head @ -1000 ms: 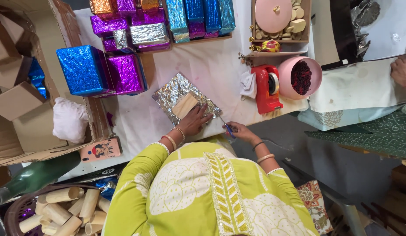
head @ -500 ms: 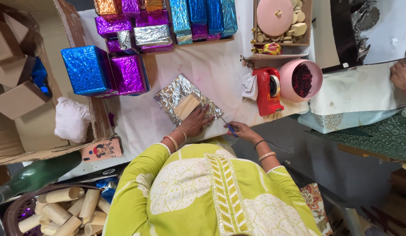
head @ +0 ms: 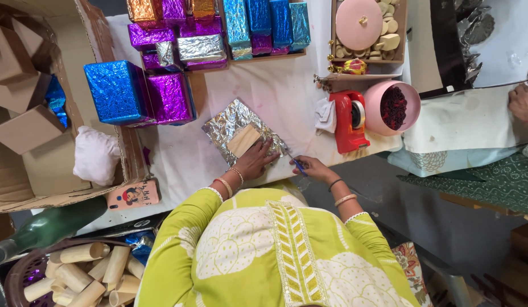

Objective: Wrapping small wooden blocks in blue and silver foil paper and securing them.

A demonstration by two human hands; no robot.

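Observation:
A crinkled silver foil sheet point(head: 225, 123) lies on the white table point(head: 275, 91) with a small wooden block point(head: 243, 140) on top of it. My left hand point(head: 254, 160) presses flat on the foil right beside the block. My right hand point(head: 311, 168) grips blue-handled scissors point(head: 295, 161) at the foil's near right edge, blades at the foil.
Shiny blue and purple wrapped boxes point(head: 139, 91) stand at the left, more in a tray point(head: 218, 28) behind. A red tape dispenser point(head: 349, 120) and a pink bowl point(head: 392, 107) sit at the right. Cardboard boxes point(head: 25, 108), a basket of tubes point(head: 76, 276) and another person's hand point(head: 523, 103) surround the table.
The view has shifted slightly. Both hands stay at the foil; the right hand with the scissors has edged a little along its edge.

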